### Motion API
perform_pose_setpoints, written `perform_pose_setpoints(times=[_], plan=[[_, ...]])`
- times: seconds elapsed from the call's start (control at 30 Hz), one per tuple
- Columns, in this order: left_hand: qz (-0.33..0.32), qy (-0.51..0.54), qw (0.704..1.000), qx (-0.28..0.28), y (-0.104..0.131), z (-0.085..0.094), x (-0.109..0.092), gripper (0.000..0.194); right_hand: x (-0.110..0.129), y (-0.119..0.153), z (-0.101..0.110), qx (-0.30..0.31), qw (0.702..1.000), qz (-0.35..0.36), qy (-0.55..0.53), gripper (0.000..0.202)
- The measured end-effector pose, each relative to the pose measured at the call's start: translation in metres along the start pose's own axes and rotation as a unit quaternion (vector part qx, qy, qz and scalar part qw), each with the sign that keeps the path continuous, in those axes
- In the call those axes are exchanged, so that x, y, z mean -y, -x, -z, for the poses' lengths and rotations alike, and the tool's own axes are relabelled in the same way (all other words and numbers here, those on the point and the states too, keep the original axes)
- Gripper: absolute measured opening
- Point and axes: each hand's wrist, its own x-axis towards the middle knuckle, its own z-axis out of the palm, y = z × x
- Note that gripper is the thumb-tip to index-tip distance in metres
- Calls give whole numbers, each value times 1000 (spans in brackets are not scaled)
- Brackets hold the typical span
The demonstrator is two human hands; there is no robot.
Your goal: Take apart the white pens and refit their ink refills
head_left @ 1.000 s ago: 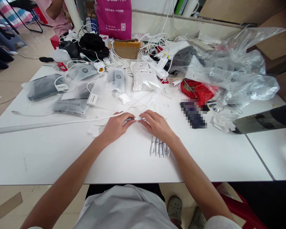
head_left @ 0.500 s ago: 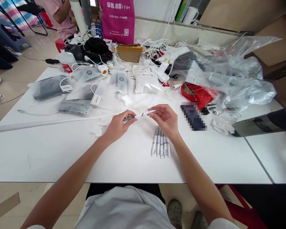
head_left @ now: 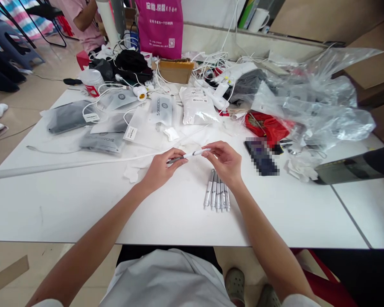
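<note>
A white and grey pen [head_left: 193, 154] is held nearly level above the table, between my two hands. My left hand [head_left: 166, 165] pinches its dark grey end between thumb and fingers. At the white end, my right hand [head_left: 224, 161] has its thumb and fingertips closed on the tip. Just below my right hand, several similar pens [head_left: 216, 194] lie side by side on the white table [head_left: 166, 217], their white ends toward me.
Packaged items in frosted bags [head_left: 102, 140] lie left of centre, near a white tube [head_left: 67, 165]. A phone [head_left: 261, 155], a red bag [head_left: 269, 128], clear plastic [head_left: 316, 102] and a dark bottle [head_left: 355, 166] occupy the right. Cables crowd the back; another person [head_left: 86, 21] is at far left.
The camera view has shifted slightly. Both hands keep hold of the pen in almost the same pose, and the pens on the table have not moved.
</note>
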Motion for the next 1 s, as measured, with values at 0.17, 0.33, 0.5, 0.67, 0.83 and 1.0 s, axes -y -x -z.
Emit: perform_pose_setpoints(times=[0.17,0.33,0.5,0.67,0.83,1.0], plan=[[-1,-8,1000,-11,-1,1,2,26,-3,-1,3,9,1000,7,24,21],[-12,-16,1000,-2,-1,1,5,29,-2,2,0,14,999,-31,15,23],[-8,-18,1000,-1,0,2,6,26,0,3,3,49,996,-9,69,20],[-19,-20,999,19,1,3,5,25,5,7,3,174,963,96,182,20],[-72,-86,993,39,1,3,12,17,8,13,-2,234,943,107,210,18],[-217,-190,957,9,-1,0,28,17,9,14,-4,234,929,104,269,27]])
